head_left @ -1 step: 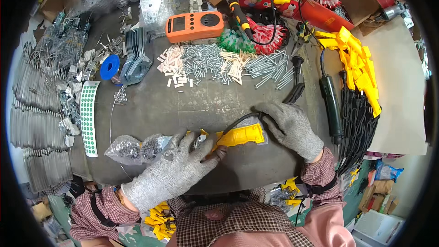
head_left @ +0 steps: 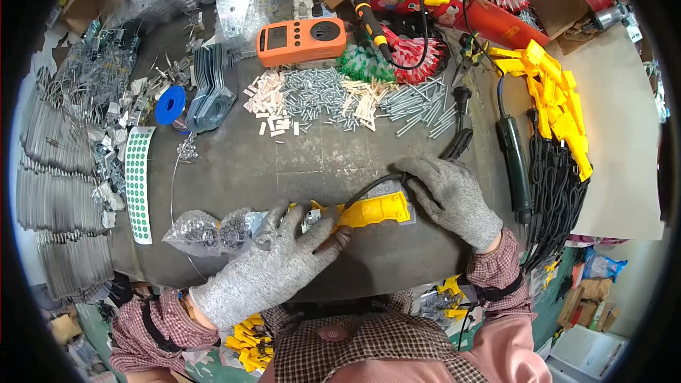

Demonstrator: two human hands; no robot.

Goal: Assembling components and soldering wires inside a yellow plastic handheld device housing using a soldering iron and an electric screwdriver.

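Note:
In the middle of the bench near me lies a yellow plastic handle shell [head_left: 376, 211] with its inside facing up. My left hand [head_left: 273, 266], in a grey glove, is closed on its left end, thumb at the near edge and fingers over the top. A bubble-wrapped piece [head_left: 206, 232] sticks out to the left from under that hand. From the shell a black cable [head_left: 370, 186] curves up and right. My gloved right hand [head_left: 454, 202] pinches this cable beyond the shell's right end. The joint inside the shell is partly hidden by my left fingers.
Piles of screws [head_left: 312, 96] and pale small pieces lie beyond, before an orange meter [head_left: 301, 41]. At right are a dark electric screwdriver [head_left: 514, 170], bundled black cords [head_left: 553, 202] and yellow shells [head_left: 546, 92]. At left stand a green-dot sticker strip [head_left: 140, 184] and stacked metal plates [head_left: 57, 191].

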